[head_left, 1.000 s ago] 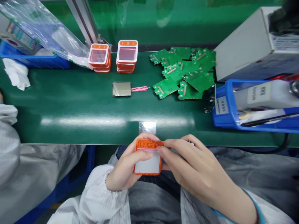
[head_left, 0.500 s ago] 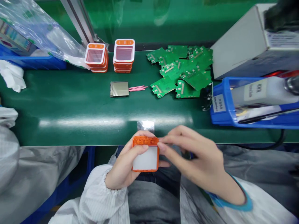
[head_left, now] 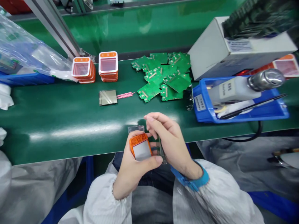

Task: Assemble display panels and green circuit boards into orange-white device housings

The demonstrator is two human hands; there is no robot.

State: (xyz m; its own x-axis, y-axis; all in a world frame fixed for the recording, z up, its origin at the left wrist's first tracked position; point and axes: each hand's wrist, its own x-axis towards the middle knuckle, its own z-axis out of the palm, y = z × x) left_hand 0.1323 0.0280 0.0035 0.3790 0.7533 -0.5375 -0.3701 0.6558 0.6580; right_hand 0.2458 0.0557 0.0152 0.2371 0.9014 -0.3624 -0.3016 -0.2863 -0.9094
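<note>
Orange plastic first: holding a small casing point(head_left: 141, 150) in the half-closed left hand point(head_left: 133, 171), over the near edge of the green bench point(head_left: 70, 115), toward seven o'clock from the circuit boards point(head_left: 174, 83). Now stretched past the casing with the thumb, toward four o'clock; half a second ago, laid across the pale face. Back then, touching the upper right corner with the right hand point(head_left: 167, 133); now lifted off, fingertips toward one o'clock, thumb and forefinger brought together, others bent. Cannot tell of anything pinched there. Between both hands, a see-through piece point(head_left: 161, 149); cannot tell in whose grip. Also turned since then: the view, with more of the blue bin point(head_left: 257, 115) in sight.

Around the casing: toward eleven, two stacks of orange-and-white housings point(head_left: 109, 66); nearer, between ten and eleven, a flat panel point(head_left: 108, 97) beside pink strips point(head_left: 126, 95); at one, the heaped boards; between one and two, a white carton point(head_left: 210, 53); at two, the bin, with a bottle point(head_left: 233, 90) inside; at ten, a clear bag point(head_left: 44, 59). Just beyond, at twelve, clear film point(head_left: 134, 128), partly hidden by the left fingers. Between eight and nine, a co-worker's pale clothing point(head_left: 35, 186).
</note>
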